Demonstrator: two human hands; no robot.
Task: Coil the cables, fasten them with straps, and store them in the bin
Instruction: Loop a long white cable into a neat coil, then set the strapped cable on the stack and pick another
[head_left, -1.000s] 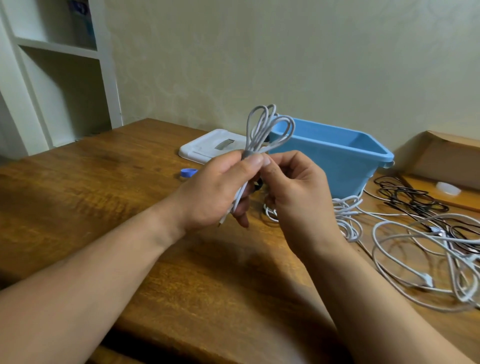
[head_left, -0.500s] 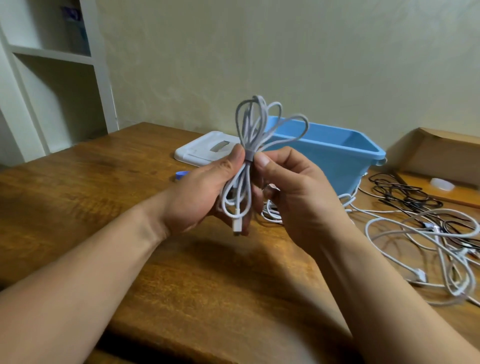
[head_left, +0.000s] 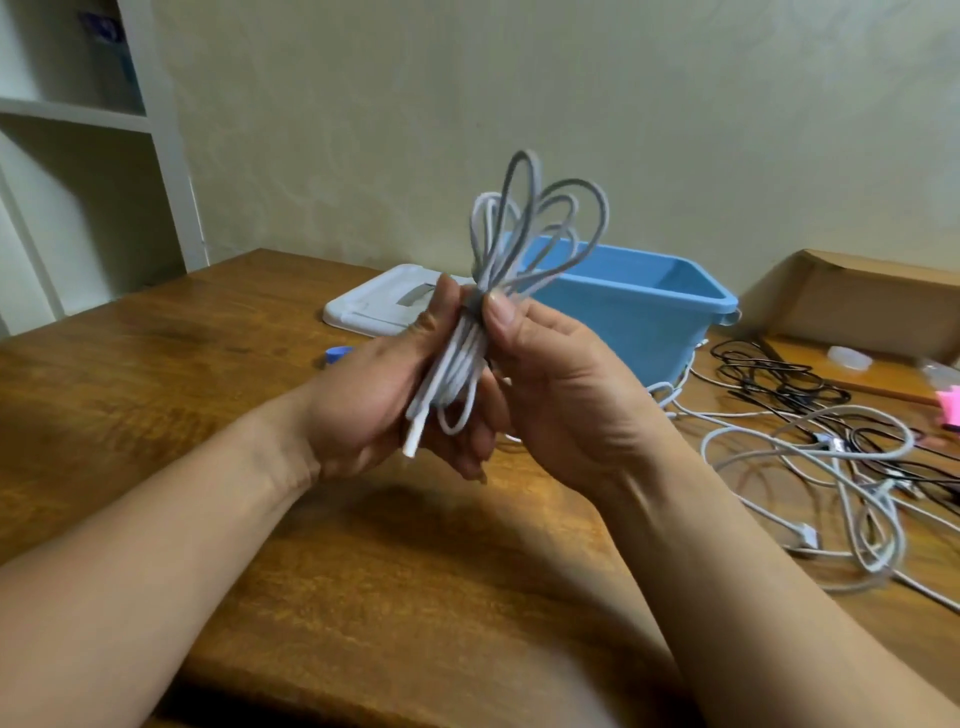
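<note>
Above the brown wooden desk (head_left: 156, 364), the left hand (head_left: 374, 395) and the right hand (head_left: 566, 395) each have a narrow grip, thumbs up, on the coiled pale grey cable bundle (head_left: 467, 364), pinching its grey strap (head_left: 475, 306), probably to press the strap closed. The open blue plastic bin (head_left: 623, 306) waits behind at one o'clock, and the loose white and black cables (head_left: 831, 457) lie at three o'clock.

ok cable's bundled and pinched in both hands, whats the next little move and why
Probably carry the coiled cable right and back to the blue bin and drop it in. A grey strap already seems to cinch its middle, the left hand and right hand pinch it there, and the bin stands open just behind. Check first that the strap holds; its closure is hidden.
</note>
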